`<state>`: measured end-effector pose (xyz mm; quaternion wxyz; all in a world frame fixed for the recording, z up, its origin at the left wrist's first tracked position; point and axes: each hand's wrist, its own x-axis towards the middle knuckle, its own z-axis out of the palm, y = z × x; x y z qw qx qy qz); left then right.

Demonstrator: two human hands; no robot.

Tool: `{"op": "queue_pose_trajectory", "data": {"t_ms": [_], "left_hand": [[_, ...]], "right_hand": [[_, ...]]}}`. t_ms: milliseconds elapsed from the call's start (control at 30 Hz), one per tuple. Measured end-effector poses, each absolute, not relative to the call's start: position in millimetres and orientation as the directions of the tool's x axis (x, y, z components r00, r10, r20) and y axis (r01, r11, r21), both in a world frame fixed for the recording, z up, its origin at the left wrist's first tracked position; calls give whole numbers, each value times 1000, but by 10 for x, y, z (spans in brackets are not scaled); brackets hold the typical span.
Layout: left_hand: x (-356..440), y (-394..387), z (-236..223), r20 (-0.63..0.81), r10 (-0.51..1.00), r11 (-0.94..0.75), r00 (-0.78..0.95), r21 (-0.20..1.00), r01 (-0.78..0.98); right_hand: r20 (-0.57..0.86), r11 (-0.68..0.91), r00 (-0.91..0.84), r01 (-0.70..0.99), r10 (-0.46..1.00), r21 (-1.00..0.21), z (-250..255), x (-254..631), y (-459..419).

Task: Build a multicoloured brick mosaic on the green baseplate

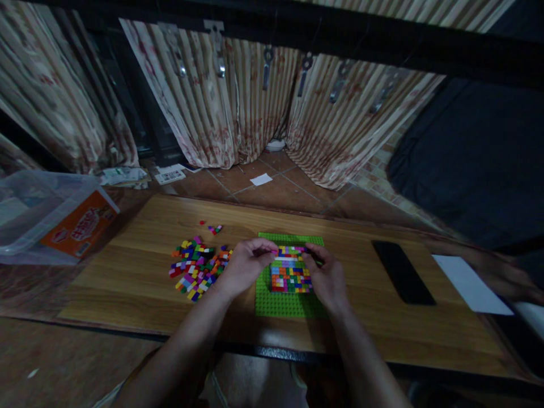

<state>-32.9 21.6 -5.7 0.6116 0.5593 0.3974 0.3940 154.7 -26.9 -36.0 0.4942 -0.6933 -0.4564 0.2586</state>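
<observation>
The coloured brick patch (pixel 293 277) sits on the green baseplate (pixel 280 306), in front of the person on the wooden table (pixel 136 238), and by the look of it the work is partway along. The lower part of the patch is a dense field of small bricks in red, orange, blue, white, yellow and more, fitted close together; above it come a paler band with lilac in it, a white strip and further multicoloured rows near the far end. Whether that paler band is fully filled is hard to tell at this size. Bare green studs run along the far edge, down the left side and, most widely, across the near end, so a good share of the plate carries no bricks (the right hand hides some of its right side). The left hand (pixel 249 263) has thumb and forefinger drawn together at the patch's far left corner, with a bit of pink at the tips; whether it grips a brick or only presses on one cannot be made out. The right hand (pixel 329 280) is curled in at the far right corner, its fingertips at the bricks, and its grip is equally unclear. Left of the plate, a sizeable heap of loose bricks (pixel 198 269) lies unused, with a few small strays (pixel 216 229) beyond it. A dark phone-like slab (pixel 403 272) lies well to the right.
</observation>
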Motion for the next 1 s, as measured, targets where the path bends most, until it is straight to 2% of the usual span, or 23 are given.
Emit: {"op": "queue_pose_trajectory", "data": {"t_ms": [233,467,600,833,1000], "left_hand": [[-316,190,-21,-71,917,117,391,989,-95],[-311,138,87,-174,900,258,399,951,-168],[-301,143,93,-178,894,266,412,949,-168],[-245,161,47,-130,905,195,405,973,-124],[-247,165,32,-97,898,160,430,981,-112]], "right_hand": [[68,-106,473,332,878,-937,-330,1512,-235],[59,-81,448,287,892,-955,-327,1533,-271],[69,-71,473,273,878,-959,-327,1573,-293],[152,-4,532,282,833,-959,-291,1642,-308],[381,193,358,462,853,-866,-119,1494,-402]]}}
